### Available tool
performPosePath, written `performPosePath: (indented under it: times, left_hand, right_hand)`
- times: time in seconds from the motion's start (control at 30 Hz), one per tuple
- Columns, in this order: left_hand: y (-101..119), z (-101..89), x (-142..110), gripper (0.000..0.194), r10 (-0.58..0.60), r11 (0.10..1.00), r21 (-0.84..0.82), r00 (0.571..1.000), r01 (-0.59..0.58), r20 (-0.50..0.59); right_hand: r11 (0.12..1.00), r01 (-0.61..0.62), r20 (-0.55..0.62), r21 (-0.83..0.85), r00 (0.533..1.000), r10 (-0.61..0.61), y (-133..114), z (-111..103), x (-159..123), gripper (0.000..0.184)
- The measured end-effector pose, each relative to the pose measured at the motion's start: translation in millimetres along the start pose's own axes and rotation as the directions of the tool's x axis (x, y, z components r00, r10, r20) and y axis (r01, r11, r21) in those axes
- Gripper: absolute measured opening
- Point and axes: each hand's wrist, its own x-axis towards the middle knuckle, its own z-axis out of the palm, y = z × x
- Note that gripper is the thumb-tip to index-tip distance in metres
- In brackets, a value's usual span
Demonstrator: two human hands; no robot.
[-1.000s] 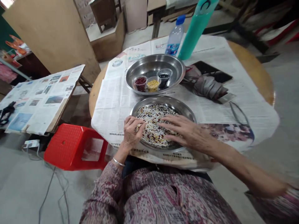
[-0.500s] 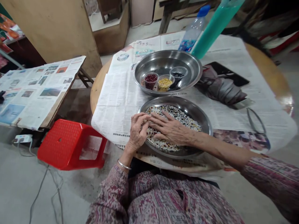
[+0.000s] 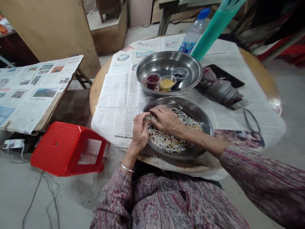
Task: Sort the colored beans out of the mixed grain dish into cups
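Observation:
A wide steel bowl (image 3: 207, 122) stands at the near edge of the table, holding a mix of white grains and red, yellow and black beans (image 3: 175, 141). My left hand (image 3: 140, 132) is at its left rim, fingers curled with the thumb close by; whatever lies inside them is hidden. Over the left part of the mix is my right hand (image 3: 168, 121), its fingers bent and slightly blurred, the thumb apart from them. The fingertips of both hands are close together.
Behind stands a second steel bowl (image 3: 195, 68) with cups of red beans (image 3: 152, 79), yellow beans (image 3: 166, 84) and black beans (image 3: 178, 76). A bottle (image 3: 190, 36), a teal container (image 3: 212, 33), grey cloth (image 3: 221, 87) and a phone (image 3: 224, 75) are beyond. A red stool (image 3: 59, 148) stands left.
My right hand has gone from lying flat on the mix to bent fingers, farther back and toward my left hand. My left hand stays at the rim. The view has shifted slightly.

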Motion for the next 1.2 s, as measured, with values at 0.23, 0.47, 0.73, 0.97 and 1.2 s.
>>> performPosePath:
  times: [0.23, 0.47, 0.73, 0.97, 1.2]
  left_hand:
    - [-2, 1.1, -1, 0.032, -0.086, 0.995, -0.055, 0.996, 0.085, -0.020]
    - [2, -0.9, 1, 0.033, -0.050, 0.998, 0.025, 0.999, 0.051, -0.005]
    - [5, -3.9, 1, 0.033, -0.051, 0.997, 0.053, 0.999, 0.051, 0.001]
    - [5, -2.9, 2, 0.029, -0.039, 0.999, 0.033, 0.999, 0.039, -0.006]
    - [4, -2.6, 3, 0.029, -0.031, 0.998, 0.058, 1.000, 0.031, -0.005]
  right_hand:
    - [0.947, 0.269, 0.087, 0.175, 0.954, -0.287, -25, -10, -13, 0.014]
    - [0.931, 0.365, 0.079, 0.034, 0.927, -0.366, -2, -43, -56, 0.012]
    - [0.987, 0.135, -0.036, -0.085, 0.990, -0.139, 27, -29, -64, 0.047]
    - [0.941, 0.331, 0.151, -0.067, 0.936, -0.318, 7, -3, -54, 0.078]
    - [0.900, 0.434, 0.059, -0.046, 0.900, -0.431, 1, 1, -32, 0.047]
